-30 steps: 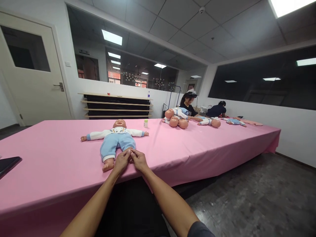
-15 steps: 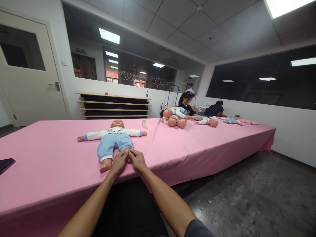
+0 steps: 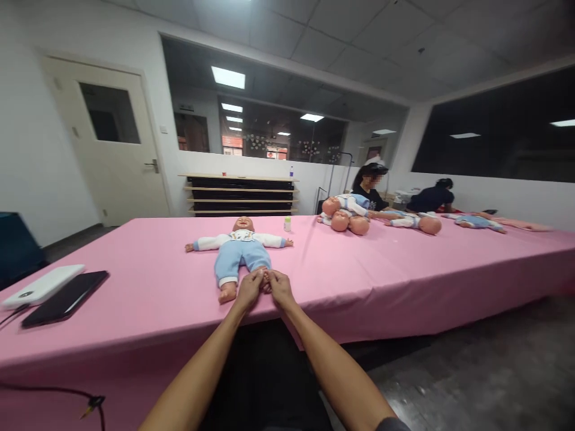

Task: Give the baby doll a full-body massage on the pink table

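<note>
Okay, baby doll [image 3: 241, 254] face-up on pink tablecloth [image 3: 336, 269], head away, arms spread; left hand [image 3: 250, 288] and right hand [image 3: 280, 287] close together, fingers clamped on its foot (right-side one in view, other foot free). Green-capped bottle [image 3: 287, 225] upright near its outstretched arm, black smartphone [image 3: 67, 299] beside white power bank [image 3: 47, 285] at left, piled dolls [image 3: 347, 219] off right.

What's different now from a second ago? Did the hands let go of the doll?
Mostly the view swung left, so a white device and the whole black device now show. Nothing was let go: the left hand and right hand still hold the same foot. The doll and green-capped bottle stayed put.
</note>
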A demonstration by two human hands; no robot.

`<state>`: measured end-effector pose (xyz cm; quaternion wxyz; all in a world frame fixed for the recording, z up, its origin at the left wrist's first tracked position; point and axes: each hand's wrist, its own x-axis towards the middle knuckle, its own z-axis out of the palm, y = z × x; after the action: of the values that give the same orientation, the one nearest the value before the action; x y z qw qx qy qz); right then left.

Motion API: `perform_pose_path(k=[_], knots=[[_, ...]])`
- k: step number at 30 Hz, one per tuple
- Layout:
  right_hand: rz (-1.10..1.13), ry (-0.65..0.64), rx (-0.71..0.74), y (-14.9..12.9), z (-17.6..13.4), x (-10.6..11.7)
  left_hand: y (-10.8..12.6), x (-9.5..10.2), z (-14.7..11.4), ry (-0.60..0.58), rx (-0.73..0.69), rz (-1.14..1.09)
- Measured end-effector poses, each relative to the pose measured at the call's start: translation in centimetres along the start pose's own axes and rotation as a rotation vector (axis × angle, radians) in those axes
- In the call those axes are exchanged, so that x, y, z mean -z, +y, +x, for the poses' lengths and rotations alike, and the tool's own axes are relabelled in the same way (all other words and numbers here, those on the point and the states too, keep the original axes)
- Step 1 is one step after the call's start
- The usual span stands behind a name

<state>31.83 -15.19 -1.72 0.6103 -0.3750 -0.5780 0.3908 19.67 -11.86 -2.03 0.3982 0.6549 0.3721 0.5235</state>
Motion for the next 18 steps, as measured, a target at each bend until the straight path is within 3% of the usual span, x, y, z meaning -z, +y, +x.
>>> perform_pose_path(k=[5, 11, 18], knots=[[-0.052, -0.022, 0.083, 0.0, 0.0, 0.2, 1.2, -0.1, -0.4, 0.031, -0.012, -0.004], [-0.012, 0.0, 0.001, 0.3, 0.0, 0.2, 2.4, -0.2, -0.9, 0.006, 0.01, 0.008], [-0.036, -0.012, 0.032, -0.2, -0.1, 0.0, 3.0, -0.1, -1.0, 0.012, 0.007, 0.017]])
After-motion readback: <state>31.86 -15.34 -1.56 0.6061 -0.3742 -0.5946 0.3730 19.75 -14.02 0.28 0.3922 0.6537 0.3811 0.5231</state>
